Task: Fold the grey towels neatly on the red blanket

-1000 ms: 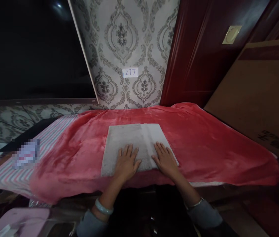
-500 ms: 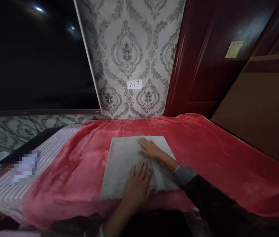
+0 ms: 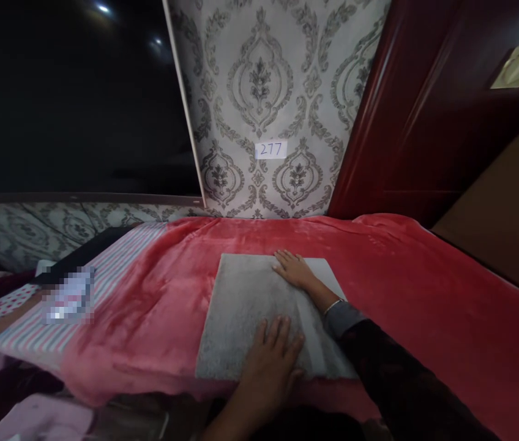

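A flat grey square piece with a felt-like, mat-like surface [image 3: 236, 306] lies on a red plush blanket [image 3: 149, 318]; I cannot tell exactly what it is. A paler strip runs along its right part. My right hand [image 3: 294, 271] rests palm down near its far edge, fingers spread. Closer to me, my left hand [image 3: 271, 355] lies flat over the near edge, with its fingers apart too. Neither hand grips anything. Part of the grey piece is hidden beneath my hands and right forearm.
Striped cloth [image 3: 117, 263] borders the blanket on the left, with a blurred-out item [image 3: 69, 297] on it. A large black screen [image 3: 76, 110] hangs above. Behind stand patterned wallpaper with a paper label [image 3: 271, 149], a dark red door panel [image 3: 392, 122] and a brown board [image 3: 507, 208].
The view has shifted, so the scene sits further right. On the grey piece, my right hand has slid slightly toward the far edge, and my left hand sits slightly nearer me.
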`<action>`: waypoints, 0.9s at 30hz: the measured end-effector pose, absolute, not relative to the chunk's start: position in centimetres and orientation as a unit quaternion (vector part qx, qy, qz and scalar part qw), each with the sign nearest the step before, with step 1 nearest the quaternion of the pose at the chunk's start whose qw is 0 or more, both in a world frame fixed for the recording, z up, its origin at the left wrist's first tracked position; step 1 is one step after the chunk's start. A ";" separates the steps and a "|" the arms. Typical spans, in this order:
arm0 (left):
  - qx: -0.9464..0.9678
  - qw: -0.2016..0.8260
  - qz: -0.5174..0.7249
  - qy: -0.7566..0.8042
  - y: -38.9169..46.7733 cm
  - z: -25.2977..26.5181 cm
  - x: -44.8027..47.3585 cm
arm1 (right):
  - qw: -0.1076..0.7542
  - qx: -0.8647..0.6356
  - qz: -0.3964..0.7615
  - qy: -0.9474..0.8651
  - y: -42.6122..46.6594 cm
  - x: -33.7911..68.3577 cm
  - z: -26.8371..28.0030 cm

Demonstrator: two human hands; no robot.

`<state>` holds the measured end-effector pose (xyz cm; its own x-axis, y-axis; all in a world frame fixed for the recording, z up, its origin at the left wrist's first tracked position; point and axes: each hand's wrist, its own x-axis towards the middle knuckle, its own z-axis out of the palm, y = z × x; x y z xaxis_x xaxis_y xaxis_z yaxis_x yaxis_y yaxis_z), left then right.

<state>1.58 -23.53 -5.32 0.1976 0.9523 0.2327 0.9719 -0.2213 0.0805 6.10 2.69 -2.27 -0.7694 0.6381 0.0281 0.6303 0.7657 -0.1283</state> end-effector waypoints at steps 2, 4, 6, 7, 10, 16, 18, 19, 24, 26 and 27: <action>-0.771 0.035 -0.120 -0.625 -23.8 -5.0 1.8 | 0.032 -0.339 0.052 -0.939 2.6 6.1 -2.2; -0.767 0.023 -0.125 -0.629 -24.0 -4.5 2.0 | 0.027 -0.341 0.049 -0.938 2.4 6.2 -2.1; -0.765 0.009 -0.133 -0.630 -24.2 -3.9 2.2 | 0.022 -0.346 0.045 -0.937 2.1 6.3 -1.8; -0.765 0.003 -0.140 -0.629 -24.4 -3.6 2.1 | 0.022 -0.350 0.042 -0.936 1.9 6.3 -1.7; -0.768 -0.025 -0.170 -0.617 -25.1 -2.1 1.6 | 0.042 -0.345 0.026 -0.937 0.3 6.5 -1.3; -0.675 0.013 -0.210 -0.707 -27.0 -0.5 -1.7 | 0.063 -0.216 0.016 -0.974 -5.4 7.9 -2.5; -0.659 0.033 -0.182 -0.729 -27.4 -1.3 -2.5 | 0.061 -0.188 0.020 -0.980 -6.9 8.5 -3.3; -0.658 0.037 -0.169 -0.733 -27.6 -1.8 -2.7 | 0.063 -0.184 0.022 -0.981 -7.4 8.7 -3.7; -0.658 0.050 -0.157 -0.735 -27.9 -3.5 -2.8 | 0.077 -0.190 0.020 -0.979 -8.0 8.9 -4.3; -0.657 0.049 -0.157 -0.736 -28.0 -3.5 -2.7 | 0.072 -0.193 0.019 -0.978 -8.0 8.9 -4.0; -0.656 0.049 -0.157 -0.737 -28.0 -3.4 -2.6 | 0.067 -0.197 0.020 -0.978 -8.0 8.8 -3.9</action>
<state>-2.64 -27.97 -3.44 -0.1348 0.9510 0.2783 0.9818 0.0903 0.1668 8.84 -8.05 -3.85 -0.9136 0.3876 0.1228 0.3822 0.9217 -0.0656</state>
